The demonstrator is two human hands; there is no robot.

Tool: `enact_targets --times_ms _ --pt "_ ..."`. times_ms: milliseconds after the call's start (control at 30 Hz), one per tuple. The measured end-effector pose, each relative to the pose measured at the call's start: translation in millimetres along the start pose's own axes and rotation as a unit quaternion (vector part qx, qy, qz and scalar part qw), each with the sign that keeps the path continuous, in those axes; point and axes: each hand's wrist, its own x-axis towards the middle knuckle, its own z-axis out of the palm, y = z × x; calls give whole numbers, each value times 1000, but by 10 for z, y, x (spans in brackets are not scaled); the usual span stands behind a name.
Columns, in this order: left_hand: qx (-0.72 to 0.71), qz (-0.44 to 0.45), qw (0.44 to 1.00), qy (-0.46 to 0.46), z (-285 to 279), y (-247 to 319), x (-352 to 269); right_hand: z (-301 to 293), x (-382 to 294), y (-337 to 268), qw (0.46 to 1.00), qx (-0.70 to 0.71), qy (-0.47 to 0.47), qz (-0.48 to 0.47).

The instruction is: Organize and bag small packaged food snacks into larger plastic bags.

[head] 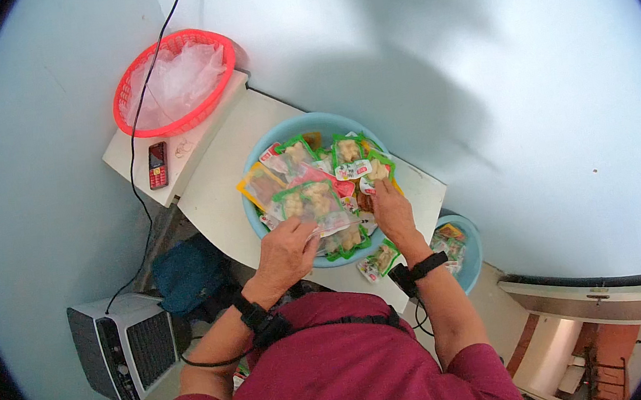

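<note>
A large light-blue plastic basin stands on a white table, heaped with small sealed food packets, some edged green, others yellow or red. My left hand grips the edge of a clear plastic bag that lies over the heap; pale food pieces with green edging show in or through it. At the basin's right side, my right hand has its fingertips on a green-edged packet with pale pieces in it. Both wrists wear black straps with small devices.
A red plastic basket holding clear bags and a mobile phone are on a raised white surface. One packet lies by the basin. Lower right is a second blue basin with packets. A black cable hangs down near a white-and-black appliance.
</note>
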Motion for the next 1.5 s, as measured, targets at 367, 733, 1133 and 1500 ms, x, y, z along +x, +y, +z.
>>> enact_targets --times_ms 367,733,1133,1500 --pt "-2 10 1000 3 147 122 60 -438 -128 68 955 217 127 159" --pt "46 -15 999 20 323 186 45 -1065 -807 222 680 667 -15 305" --pt "40 -37 998 38 375 289 90 -759 -1010 -355 515 782 -153 316" --pt "9 -16 999 50 323 296 127 -457 -689 -724 448 813 -169 333"
